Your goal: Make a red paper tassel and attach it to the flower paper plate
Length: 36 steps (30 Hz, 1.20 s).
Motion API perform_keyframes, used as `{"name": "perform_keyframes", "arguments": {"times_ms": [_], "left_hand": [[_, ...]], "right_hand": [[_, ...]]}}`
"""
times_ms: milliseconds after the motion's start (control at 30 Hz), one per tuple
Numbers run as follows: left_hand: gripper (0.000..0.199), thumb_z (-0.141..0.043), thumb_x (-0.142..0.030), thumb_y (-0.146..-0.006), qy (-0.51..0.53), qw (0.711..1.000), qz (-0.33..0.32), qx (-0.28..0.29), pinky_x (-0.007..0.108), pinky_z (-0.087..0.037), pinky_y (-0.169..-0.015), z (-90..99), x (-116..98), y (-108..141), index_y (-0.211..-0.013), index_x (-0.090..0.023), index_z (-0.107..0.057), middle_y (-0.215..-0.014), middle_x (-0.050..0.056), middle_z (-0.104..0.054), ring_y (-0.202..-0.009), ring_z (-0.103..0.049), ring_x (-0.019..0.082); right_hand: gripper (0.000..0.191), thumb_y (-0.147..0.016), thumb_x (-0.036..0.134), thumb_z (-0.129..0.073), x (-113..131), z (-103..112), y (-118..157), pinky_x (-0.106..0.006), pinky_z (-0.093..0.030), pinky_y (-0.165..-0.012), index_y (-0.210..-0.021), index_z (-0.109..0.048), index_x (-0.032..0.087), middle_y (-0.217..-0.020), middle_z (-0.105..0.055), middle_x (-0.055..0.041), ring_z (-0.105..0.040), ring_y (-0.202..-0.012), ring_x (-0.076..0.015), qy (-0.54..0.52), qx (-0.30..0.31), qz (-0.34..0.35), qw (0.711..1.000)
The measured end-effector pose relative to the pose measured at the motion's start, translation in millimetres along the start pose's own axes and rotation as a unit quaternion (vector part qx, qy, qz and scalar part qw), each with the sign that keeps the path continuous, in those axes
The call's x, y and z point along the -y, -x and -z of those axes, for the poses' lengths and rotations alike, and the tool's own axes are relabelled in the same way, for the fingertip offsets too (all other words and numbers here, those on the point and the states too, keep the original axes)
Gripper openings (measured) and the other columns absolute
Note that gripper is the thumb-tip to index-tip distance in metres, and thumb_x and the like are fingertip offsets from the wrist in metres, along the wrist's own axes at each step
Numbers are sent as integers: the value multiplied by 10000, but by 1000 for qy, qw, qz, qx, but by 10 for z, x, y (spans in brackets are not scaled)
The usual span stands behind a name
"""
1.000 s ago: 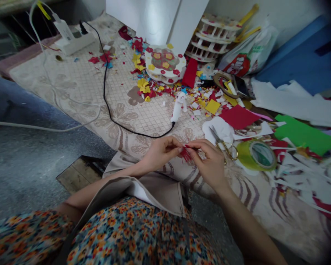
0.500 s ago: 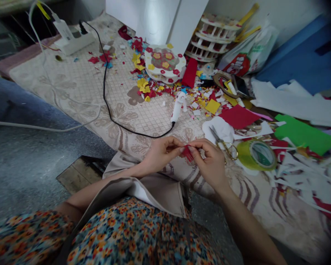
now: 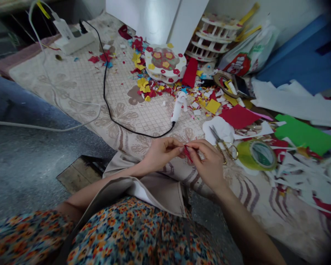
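A small red paper piece (image 3: 188, 153) is pinched between both hands, above the table's near edge. My left hand (image 3: 163, 151) holds it from the left with thumb and forefinger. From the right, my right hand (image 3: 209, 162) grips it with its fingertips, which hide part of it. Just right of my right hand lie gold-handled scissors (image 3: 223, 142), their blades on a white scalloped paper shape (image 3: 213, 129). A white glue gun (image 3: 177, 108) with a black cord rests on the table beyond my hands.
A roll of yellow tape (image 3: 256, 155) sits at the right, among white scraps and red and green sheets (image 3: 306, 134). Farther back stand a decorated white paper cake (image 3: 165, 62) and a tiered white stand (image 3: 209, 38). A power strip (image 3: 75, 42) lies at far left.
My right hand has shifted slightly left and its fingers have turned. The red paper now looks narrower and more folded. My left hand has hardly moved.
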<state>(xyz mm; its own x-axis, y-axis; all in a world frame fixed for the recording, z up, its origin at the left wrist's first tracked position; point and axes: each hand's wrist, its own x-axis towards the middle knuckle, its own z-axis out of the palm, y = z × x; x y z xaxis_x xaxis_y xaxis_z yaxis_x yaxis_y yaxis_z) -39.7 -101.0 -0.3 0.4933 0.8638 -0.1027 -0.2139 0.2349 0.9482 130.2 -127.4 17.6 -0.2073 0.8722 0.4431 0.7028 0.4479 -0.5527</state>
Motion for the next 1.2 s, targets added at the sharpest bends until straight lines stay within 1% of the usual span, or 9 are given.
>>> {"name": "perform_keyframes", "arguments": {"times_ms": [200, 300, 433, 567, 767, 967, 1133, 1200], "left_hand": [[219, -670, -305, -805, -11, 1000, -1, -6, 262, -548, -751, 16, 19, -6, -868, -96, -647, -777, 53, -700, -729, -678, 126], [221, -663, -304, -812, -7, 1000, -11, -9, 254, -544, -757, 17, 31, -9, -880, -94, -648, -784, 52, -700, -737, -677, 120], [230, -642, -318, -830, -12, 1000, -16, -7, 258, -545, -769, 11, 31, -6, -894, -97, -643, -808, 56, -701, -756, -679, 124], [210, -607, -299, -857, -60, 998, -35, -14, 261, -542, -775, -3, -12, 17, -907, -99, -645, -826, 64, -700, -781, -677, 132], [159, -590, -241, -865, -145, 987, -74, -17, 237, -534, -750, -8, -106, 41, -900, -103, -662, -831, 61, -700, -775, -665, 124], [151, -630, -203, -832, -182, 975, -114, -55, 228, -524, -743, 40, -72, 11, -940, -99, -647, -876, 67, -698, -776, -655, 118], [156, -617, -226, -847, -171, 978, -114, -20, 238, -516, -758, 50, -54, 2, -944, -110, -650, -896, 68, -695, -808, -647, 125], [153, -621, -233, -845, -171, 979, -108, -12, 232, -508, -743, 46, -59, 2, -933, -113, -652, -884, 63, -693, -797, -640, 123]], "right_hand": [[155, -899, 140, -516, 2, -2, 15, -354, -519, -813, -935, -646, 216, -896, -697, -49, -647, -855, -181, 7, 2, 18, 1000], [109, -886, 156, -557, 13, 4, 14, -336, -522, -790, -933, -646, 199, -898, -695, -58, -646, -854, -179, -5, 5, 17, 1000], [90, -872, 180, -583, 24, 10, 4, -343, -528, -767, -921, -649, 218, -891, -693, -46, -649, -844, -185, -19, 6, -3, 1000], [89, -864, 167, -586, 22, 7, -2, -351, -521, -770, -894, -646, 225, -871, -693, -38, -648, -831, -185, -29, 0, -18, 999], [75, -866, 174, -587, -2, -2, 10, -318, -511, -742, -877, -646, 219, -864, -684, -29, -638, -824, -171, -57, -1, -50, 997], [73, -874, 180, -578, 0, 21, 11, -305, -490, -743, -857, -638, 218, -841, -671, -24, -621, -815, -163, -95, 10, -80, 992], [93, -872, 177, -569, 8, 38, 5, -293, -472, -705, -814, -631, 217, -794, -649, -15, -607, -772, -162, -96, 12, -70, 993], [95, -872, 180, -572, 6, 35, 4, -290, -472, -697, -812, -635, 217, -789, -649, -14, -609, -765, -163, -92, 20, -73, 993]]}}
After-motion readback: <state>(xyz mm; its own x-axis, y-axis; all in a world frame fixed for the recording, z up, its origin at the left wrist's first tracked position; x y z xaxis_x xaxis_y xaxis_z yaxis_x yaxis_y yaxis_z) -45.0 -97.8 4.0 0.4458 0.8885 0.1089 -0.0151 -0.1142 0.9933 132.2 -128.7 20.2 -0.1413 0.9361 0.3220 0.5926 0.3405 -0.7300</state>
